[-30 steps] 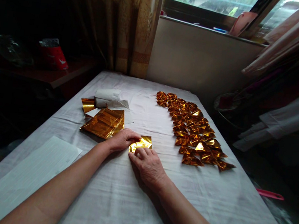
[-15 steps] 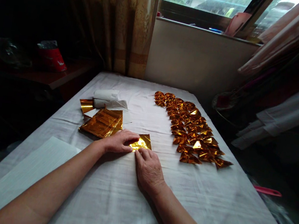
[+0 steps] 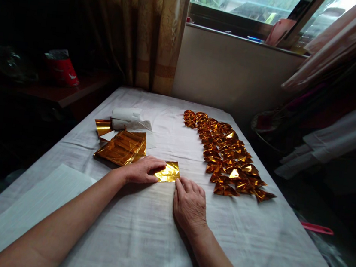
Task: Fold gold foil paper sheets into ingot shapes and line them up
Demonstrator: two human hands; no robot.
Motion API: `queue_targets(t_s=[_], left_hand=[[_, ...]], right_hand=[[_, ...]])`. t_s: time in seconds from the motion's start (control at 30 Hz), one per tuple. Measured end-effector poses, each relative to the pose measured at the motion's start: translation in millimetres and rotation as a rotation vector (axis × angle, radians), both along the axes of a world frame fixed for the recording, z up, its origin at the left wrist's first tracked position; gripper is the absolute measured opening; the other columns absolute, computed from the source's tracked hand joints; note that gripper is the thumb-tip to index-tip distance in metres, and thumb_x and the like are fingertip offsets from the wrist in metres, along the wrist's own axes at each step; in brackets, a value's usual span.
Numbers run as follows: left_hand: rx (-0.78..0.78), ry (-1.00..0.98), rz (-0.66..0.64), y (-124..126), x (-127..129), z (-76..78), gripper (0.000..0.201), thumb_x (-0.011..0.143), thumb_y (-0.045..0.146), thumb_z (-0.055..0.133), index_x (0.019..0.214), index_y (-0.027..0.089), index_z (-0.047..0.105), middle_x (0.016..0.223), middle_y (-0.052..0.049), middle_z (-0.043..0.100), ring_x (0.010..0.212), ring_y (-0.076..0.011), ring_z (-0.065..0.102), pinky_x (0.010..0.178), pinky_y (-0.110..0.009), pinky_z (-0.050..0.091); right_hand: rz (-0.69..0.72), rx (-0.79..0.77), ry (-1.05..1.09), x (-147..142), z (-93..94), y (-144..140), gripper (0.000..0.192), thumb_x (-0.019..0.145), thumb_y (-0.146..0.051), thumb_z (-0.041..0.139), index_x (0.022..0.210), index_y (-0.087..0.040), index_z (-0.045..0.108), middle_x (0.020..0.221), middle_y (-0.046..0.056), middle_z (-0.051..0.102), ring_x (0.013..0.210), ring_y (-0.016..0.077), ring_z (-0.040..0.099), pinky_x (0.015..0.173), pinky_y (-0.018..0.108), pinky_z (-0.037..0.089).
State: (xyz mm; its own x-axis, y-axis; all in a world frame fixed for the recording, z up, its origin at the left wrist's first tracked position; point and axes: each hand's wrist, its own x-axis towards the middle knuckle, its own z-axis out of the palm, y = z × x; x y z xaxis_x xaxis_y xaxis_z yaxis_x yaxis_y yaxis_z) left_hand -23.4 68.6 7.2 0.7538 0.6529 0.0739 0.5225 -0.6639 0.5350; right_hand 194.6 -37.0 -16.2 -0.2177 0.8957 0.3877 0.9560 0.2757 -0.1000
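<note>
A: What lies at frame left and centre?
B: A white sheet (image 3: 35, 207) at lower left, a foil stack (image 3: 122, 147) above it; the left hand (image 3: 143, 169) lies flat, pinning the gold foil (image 3: 168, 172) at mid-table (image 3: 151, 243).
A: And rightward?
B: The right hand (image 3: 189, 204), fingers unclenched, touches the foil's right corner; folded pieces (image 3: 227, 157) run in rows at centre right.

Bare forearms, sleeveless, unadorned hands (image 3: 171, 187)

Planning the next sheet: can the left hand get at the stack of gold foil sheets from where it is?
Probably yes. The left hand rests on the gold foil piece, right beside the stack of gold foil sheets, with nothing between them.
</note>
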Motion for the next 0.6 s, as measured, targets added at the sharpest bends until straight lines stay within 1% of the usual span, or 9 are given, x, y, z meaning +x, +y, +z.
queue_targets(t_s=[0.07,0.1,0.23,0.3,0.37,0.47,0.6], left_hand=[[0.013,-0.006,0.026,-2,3,-0.3,0.047,0.077,0.026,0.064,0.124,0.025,0.062,0.13,-0.005,0.063,0.12,-0.0244,0.054,0.105,-0.036,0.04],[0.02,-0.008,0.06,-4,5,-0.8,0.044,0.077,0.025,0.064,0.121,0.025,0.063,0.127,-0.004,0.065,0.118,-0.0245,0.055,0.104,-0.036,0.041],[0.053,-0.01,0.283,-14,21,-5.1,0.03,0.079,0.029,0.065,0.108,0.024,0.068,0.117,-0.004,0.069,0.107,-0.0248,0.059,0.096,-0.038,0.044],[0.071,-0.01,0.343,-21,30,-6.5,0.029,0.079,0.034,0.066,0.106,0.023,0.068,0.118,-0.006,0.068,0.109,-0.0271,0.057,0.096,-0.042,0.042],[0.104,0.01,0.415,-28,38,-6.9,0.031,0.079,0.038,0.068,0.107,0.025,0.067,0.122,-0.005,0.066,0.113,-0.0282,0.054,0.097,-0.044,0.04],[0.098,0.052,0.46,-35,42,-6.6,0.036,0.08,0.039,0.068,0.113,0.027,0.064,0.127,-0.004,0.063,0.116,-0.0276,0.052,0.1,-0.045,0.038],[0.045,0.054,0.425,-31,35,-8.0,0.043,0.08,0.036,0.068,0.121,0.028,0.061,0.133,-0.004,0.06,0.121,-0.0272,0.051,0.103,-0.045,0.037]], right_hand=[[-0.019,0.001,0.004,0,-0.3,-1,0.029,0.092,-0.021,0.051,0.118,-0.017,0.063,0.121,0.01,0.066,0.107,0.0266,0.054,0.091,0.041,0.034],[-0.026,0.001,0.006,-1,-0.8,-2,0.03,0.092,-0.021,0.05,0.118,-0.017,0.063,0.122,0.011,0.066,0.108,0.027,0.054,0.092,0.041,0.034],[-0.043,-0.019,0.019,-2,-4.1,-2,0.031,0.092,-0.021,0.049,0.12,-0.016,0.063,0.125,0.011,0.065,0.111,0.027,0.054,0.093,0.041,0.034],[-0.05,-0.034,0.02,-2,-5.2,-2,0.033,0.092,-0.021,0.049,0.122,-0.015,0.062,0.126,0.011,0.065,0.113,0.0271,0.053,0.094,0.041,0.034],[-0.059,-0.052,0.012,-1,-5.3,-2,0.034,0.092,-0.021,0.049,0.123,-0.015,0.061,0.127,0.011,0.064,0.114,0.0269,0.053,0.095,0.041,0.034],[-0.085,-0.069,0.004,-2,-4.0,-2,0.035,0.092,-0.022,0.049,0.124,-0.016,0.062,0.129,0.01,0.064,0.115,0.0259,0.053,0.095,0.039,0.034],[-0.111,-0.047,0.003,-3,-2.0,-2,0.034,0.091,-0.022,0.049,0.122,-0.015,0.063,0.127,0.011,0.065,0.113,0.026,0.054,0.093,0.039,0.036]])
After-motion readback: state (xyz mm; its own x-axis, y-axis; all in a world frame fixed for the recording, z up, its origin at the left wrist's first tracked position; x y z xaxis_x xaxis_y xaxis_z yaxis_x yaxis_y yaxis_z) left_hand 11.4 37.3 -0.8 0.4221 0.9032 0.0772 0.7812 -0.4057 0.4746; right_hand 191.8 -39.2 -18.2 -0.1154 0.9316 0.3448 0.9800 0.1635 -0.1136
